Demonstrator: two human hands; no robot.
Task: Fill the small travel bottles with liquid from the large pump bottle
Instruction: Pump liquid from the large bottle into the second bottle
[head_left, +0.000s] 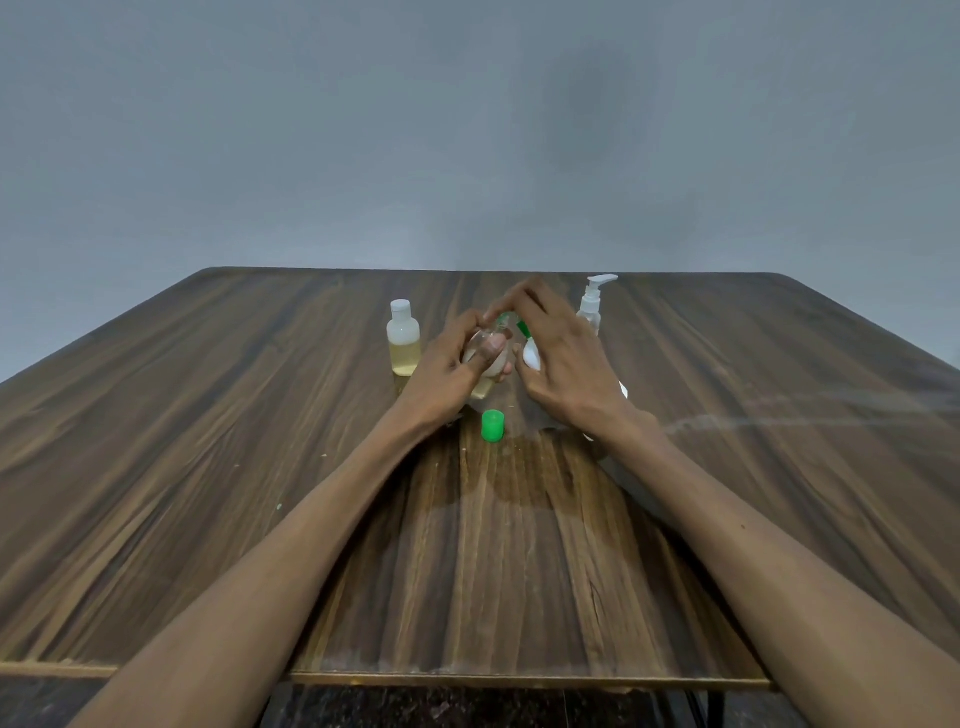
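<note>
Small travel bottle (485, 364), clear, yellowish liquid in its lower part; gripped in the curled fingers of the left hand (452, 366), above the table (208, 441); right hand (558, 358) over a white pump bottle (531, 356) with green nozzle, fingers bent on the pump head; green cap (492, 425) loose on table just before the hands; second capped bottle (403, 338) about half full of yellowish liquid, at left; clear pump bottle (595, 304) behind right hand.

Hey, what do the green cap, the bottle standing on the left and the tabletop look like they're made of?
Green cap: likely plastic, opaque with an even colour and a slight sheen.
Left bottle: probably translucent plastic; the yellowish liquid shows through its cloudy wall, and its cap is white.
Tabletop: wood or wood-look laminate, with streaky brown grain and a faint reflection.
</note>
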